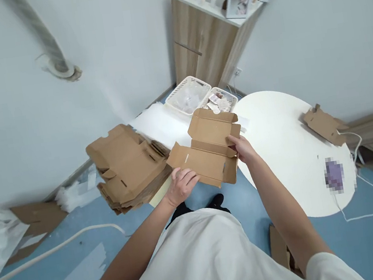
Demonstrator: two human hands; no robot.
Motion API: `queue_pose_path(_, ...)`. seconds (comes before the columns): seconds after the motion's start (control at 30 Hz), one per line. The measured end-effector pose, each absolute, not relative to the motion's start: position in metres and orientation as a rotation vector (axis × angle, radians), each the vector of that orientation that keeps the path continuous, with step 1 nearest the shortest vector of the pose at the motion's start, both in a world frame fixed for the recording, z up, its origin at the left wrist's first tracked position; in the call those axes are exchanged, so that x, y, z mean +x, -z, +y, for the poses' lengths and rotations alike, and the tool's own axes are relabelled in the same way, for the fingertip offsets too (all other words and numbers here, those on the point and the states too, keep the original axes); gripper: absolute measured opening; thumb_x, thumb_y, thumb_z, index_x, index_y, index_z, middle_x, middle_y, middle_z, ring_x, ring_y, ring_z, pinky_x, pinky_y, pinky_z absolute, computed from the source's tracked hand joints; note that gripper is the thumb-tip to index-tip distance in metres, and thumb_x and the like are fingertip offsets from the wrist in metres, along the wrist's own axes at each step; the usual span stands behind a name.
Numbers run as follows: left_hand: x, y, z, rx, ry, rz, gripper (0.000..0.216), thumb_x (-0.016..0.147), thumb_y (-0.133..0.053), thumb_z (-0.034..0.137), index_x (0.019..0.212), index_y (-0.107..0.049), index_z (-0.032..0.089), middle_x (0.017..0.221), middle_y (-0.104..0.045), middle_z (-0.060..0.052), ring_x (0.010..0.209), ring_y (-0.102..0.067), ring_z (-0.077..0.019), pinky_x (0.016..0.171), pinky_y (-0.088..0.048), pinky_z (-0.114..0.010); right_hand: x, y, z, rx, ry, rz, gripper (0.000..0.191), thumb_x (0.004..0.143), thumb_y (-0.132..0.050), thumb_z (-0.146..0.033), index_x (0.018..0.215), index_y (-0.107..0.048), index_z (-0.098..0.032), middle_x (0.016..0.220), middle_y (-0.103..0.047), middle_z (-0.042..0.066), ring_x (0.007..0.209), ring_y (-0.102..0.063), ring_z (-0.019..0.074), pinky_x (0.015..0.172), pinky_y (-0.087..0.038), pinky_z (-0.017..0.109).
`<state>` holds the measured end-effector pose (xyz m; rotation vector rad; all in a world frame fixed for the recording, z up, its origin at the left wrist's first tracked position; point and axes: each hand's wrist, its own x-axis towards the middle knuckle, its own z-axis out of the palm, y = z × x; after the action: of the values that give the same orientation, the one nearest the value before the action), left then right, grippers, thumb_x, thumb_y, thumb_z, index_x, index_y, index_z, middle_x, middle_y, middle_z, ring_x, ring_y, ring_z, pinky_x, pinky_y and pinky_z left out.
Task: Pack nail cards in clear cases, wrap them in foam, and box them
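Note:
An unfolded brown cardboard box [206,155] is held out in front of me, with its flaps, slots and crease lines showing. My right hand [242,148] grips its right side near the middle fold, thumb on top. At the near left edge, my left hand [183,183] is closed on the cardboard with its fingers curled over the top face; its thumb is hidden. To the left lies a thick stack of similar flattened cardboard boxes [128,162], close to the left end of the held one.
Two white plastic baskets [169,99] stand behind the held box. A round white table [276,154] on the right carries a cardboard piece [324,125] and a blurred purple item [334,175] by a white cable. Beyond is a wooden cabinet [206,34]. More cardboard [278,245] lies on the floor.

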<state>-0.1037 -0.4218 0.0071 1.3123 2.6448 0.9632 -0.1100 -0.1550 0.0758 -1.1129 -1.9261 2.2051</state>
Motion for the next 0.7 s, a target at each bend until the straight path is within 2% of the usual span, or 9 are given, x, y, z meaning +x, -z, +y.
queue_pose_path(0.17, -0.093, -0.017, -0.355, 1.446, -0.822, 2.719, 0.028, 0.084, -0.038, 0.017, 0.097, -0.06, 0.028, 0.094, -0.064, -0.003, 0.094, -0.055, -0.0185, 0.097, -0.018, -0.044, -0.046, -0.074, -0.082, -1.113, -2.265, -1.718, 0.021, 0.075, -0.056, -0.031, 0.091, -0.058, -0.018, 0.087, -0.068, 0.005, 0.071, -0.064, 0.0169, 0.062, -0.052, 0.028)
queue_pose_path(0.33, -0.072, -0.022, -0.267, 1.642, -0.778, 2.648, 0.018, 0.083, -0.042, 0.02, 0.087, -0.06, 0.024, 0.086, -0.064, -0.002, 0.084, -0.056, -0.017, 0.094, -0.019, -0.043, 0.026, -0.062, -0.006, -1.012, -2.318, -1.631, 0.027, 0.068, -0.064, -0.027, 0.093, -0.059, -0.018, 0.096, -0.066, 0.006, 0.081, -0.063, 0.0194, 0.072, -0.05, 0.032)
queue_pose_path(0.5, -0.042, -0.015, -0.186, 1.786, -0.696, 2.541, 0.017, 0.083, -0.043, 0.02, 0.089, -0.059, 0.024, 0.09, -0.061, -0.004, 0.087, -0.054, -0.0179, 0.093, -0.017, -0.045, 0.093, -0.054, 0.052, -1.146, -2.02, -1.639, 0.026, 0.073, -0.054, -0.031, 0.097, -0.059, -0.021, 0.103, -0.064, 0.003, 0.095, -0.058, 0.0191, 0.083, -0.044, 0.033)
queue_pose_path(0.7, -0.015, 0.007, -0.126, 1.943, -0.415, 2.393, 0.029, 0.078, -0.041, 0.007, 0.091, -0.059, 0.024, 0.081, -0.059, -0.005, 0.08, -0.052, -0.0182, 0.092, -0.02, -0.045, 0.142, -0.023, 0.09, -1.255, -1.859, -1.718, 0.022, 0.067, -0.054, -0.029, 0.084, -0.062, -0.017, 0.09, -0.065, 0.003, 0.087, -0.056, 0.0189, 0.077, -0.041, 0.032)
